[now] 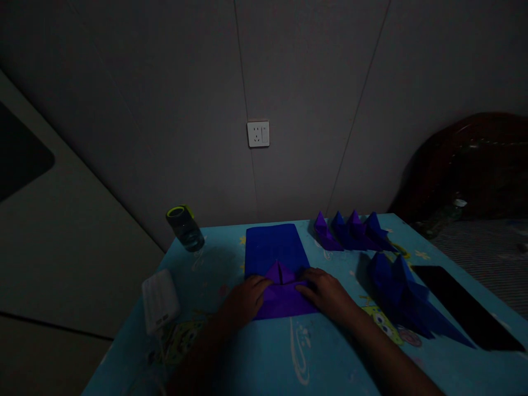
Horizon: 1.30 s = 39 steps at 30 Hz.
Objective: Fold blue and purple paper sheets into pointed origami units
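A purple sheet of paper [284, 302], partly folded with two triangular flaps meeting in a point at its top, lies on the table in front of me. My left hand [246, 300] grips its left side along the horizontal fold, fingers bent over the edge. At the right end of the same fold, my right hand [328, 292] has its thumb and fingers closed on the paper. Directly behind, and partly under the purple piece, lies flat blue paper [274, 245]. The undersides of my fingers are hidden.
Folded blue and purple paper boats [357, 234] stand in a row at the back right, with larger blue ones [402, 291] nearer. A black flat panel [466, 308] lies right of them. At left are a bottle [186, 230] and a white power bank [160, 301] with a cable.
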Motion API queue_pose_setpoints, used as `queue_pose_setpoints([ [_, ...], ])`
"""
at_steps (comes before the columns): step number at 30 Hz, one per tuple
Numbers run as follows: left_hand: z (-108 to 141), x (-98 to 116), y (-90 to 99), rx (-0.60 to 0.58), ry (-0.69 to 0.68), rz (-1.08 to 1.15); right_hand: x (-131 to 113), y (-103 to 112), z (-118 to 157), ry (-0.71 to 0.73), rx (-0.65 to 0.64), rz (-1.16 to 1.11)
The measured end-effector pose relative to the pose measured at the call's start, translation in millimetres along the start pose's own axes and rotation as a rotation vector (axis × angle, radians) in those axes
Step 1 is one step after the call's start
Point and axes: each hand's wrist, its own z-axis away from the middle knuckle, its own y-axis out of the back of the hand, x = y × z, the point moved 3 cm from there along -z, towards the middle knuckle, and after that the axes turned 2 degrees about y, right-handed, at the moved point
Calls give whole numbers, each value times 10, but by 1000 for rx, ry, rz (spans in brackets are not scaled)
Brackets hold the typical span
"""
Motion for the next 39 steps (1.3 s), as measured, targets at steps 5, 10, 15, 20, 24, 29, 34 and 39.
queue_pose_setpoints([
  [5, -14, 44, -45, 47, -65, -86, -33, -48, -6, 90, 46, 68],
  [10, -24, 80, -46, 58, -29, -156, -14, -119, -29, 59, 57, 96],
  [15, -49, 111, -36, 33, 35, -208, 27, -216, -81, -54, 75, 124],
  [20, -50, 63, -60, 80, 121, -228, 58, -203, -74, -101, 140, 209],
  [24, -40, 15, -95, 116, 134, -170, 62, -140, -44, -104, 159, 256],
  [29, -38, -10, -123, 149, 104, -53, 120, -162, -26, -137, 63, 233],
  [34, -49, -50, -112, 175, 180, 123, 155, -185, -15, -134, 35, 180],
  [39, -64, -110, -105, 234, 222, 344, 97, -125, -2, -124, 88, 145],
])
